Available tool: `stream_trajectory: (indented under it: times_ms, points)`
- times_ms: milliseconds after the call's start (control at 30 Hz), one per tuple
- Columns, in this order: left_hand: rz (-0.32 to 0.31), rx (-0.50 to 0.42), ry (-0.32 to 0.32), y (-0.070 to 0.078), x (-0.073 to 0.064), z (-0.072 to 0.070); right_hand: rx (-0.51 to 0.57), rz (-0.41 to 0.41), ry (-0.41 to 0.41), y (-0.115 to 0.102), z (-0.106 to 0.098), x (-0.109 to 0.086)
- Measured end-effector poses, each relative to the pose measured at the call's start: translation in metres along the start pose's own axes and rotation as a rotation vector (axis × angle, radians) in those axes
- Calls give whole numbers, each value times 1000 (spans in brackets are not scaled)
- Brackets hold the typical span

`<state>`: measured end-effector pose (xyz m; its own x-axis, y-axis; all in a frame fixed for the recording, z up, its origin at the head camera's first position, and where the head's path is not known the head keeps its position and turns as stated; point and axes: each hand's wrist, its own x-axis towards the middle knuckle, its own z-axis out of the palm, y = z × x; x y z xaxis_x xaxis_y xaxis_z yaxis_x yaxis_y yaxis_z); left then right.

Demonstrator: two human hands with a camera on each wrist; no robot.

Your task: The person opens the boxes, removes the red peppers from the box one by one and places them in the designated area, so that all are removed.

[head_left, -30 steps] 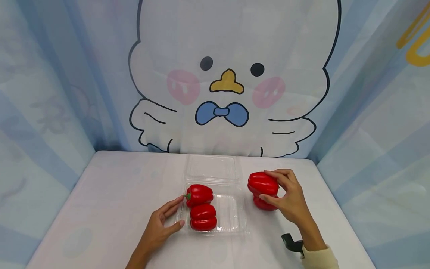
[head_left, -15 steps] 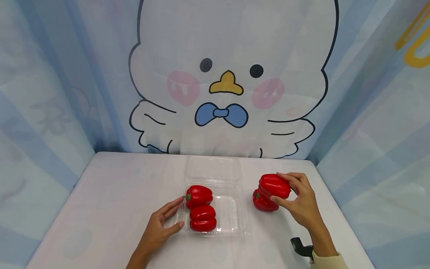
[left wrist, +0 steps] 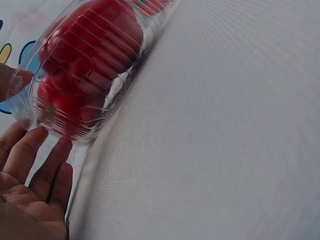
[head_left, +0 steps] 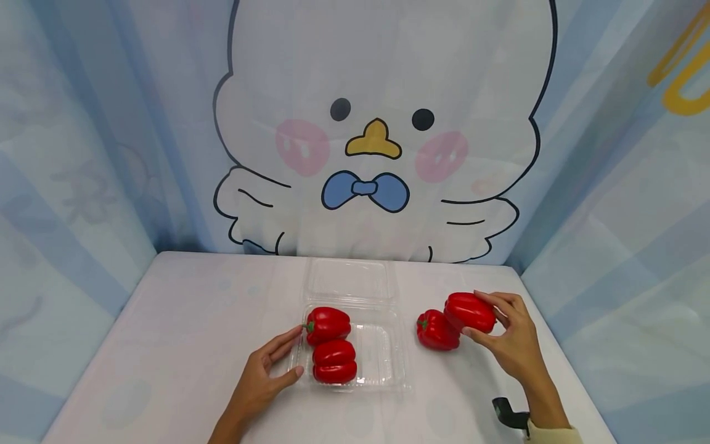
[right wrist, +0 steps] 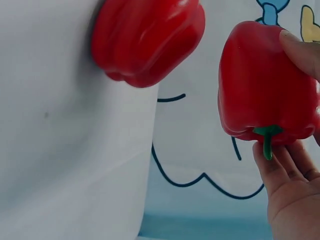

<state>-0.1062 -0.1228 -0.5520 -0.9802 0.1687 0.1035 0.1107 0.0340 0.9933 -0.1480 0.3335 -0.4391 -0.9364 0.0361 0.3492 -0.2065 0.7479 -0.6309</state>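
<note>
My right hand point(head_left: 516, 342) holds a red bell pepper point(head_left: 469, 311) between thumb and fingers, raised above the table's right side. Its green stem shows in the right wrist view, where the palm point(right wrist: 295, 210) lies behind it. Just left of it, a second red bell pepper point(head_left: 437, 331) rests on the table. Two more red bell peppers, one behind point(head_left: 328, 325) and one in front point(head_left: 334, 362), sit in the left half of a clear plastic clamshell box point(head_left: 383, 379). My left hand point(head_left: 261, 373) touches the box's left side with spread, relaxed fingers.
The box's lid point(head_left: 349, 279) lies folded back toward the rear of the white table point(head_left: 183, 345). A curtain point(head_left: 366, 234) with a cartoon bird hangs behind the table, and more blue-white cloth lines both sides. A black strap piece point(head_left: 509, 414) sticks out from my right wrist.
My right hand has carried its bell pepper to the right and slightly nearer, uncovering the bell pepper on the table. The left hand and the box stay in place.
</note>
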Motion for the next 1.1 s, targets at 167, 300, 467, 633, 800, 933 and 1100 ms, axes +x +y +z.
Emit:
stream_trajectory:
  times_ms: [167, 300, 467, 633, 800, 933, 1100]
  points:
    - [-20, 9, 1, 1, -1, 0, -19, 33, -2, 8, -4, -1]
    - [-27, 9, -1, 2, -1, 1, -42, 60, 0, 18, -6, -2]
    - [-8, 6, -5, 1, -1, 0, -45, 86, -5, 29, -8, -3]
    - [3, 1, -6, 2, -1, 0, -58, 106, -16, 38, -11, -4]
    - [2, 0, -6, 2, -1, 0, -58, 142, -48, 47, -11, -5]
    - [6, -1, -5, 2, -1, 0, -55, 177, -82, 54, -11, -7]
    - [5, 1, -4, 1, -1, 0, -57, 211, -110, 63, -9, -10]
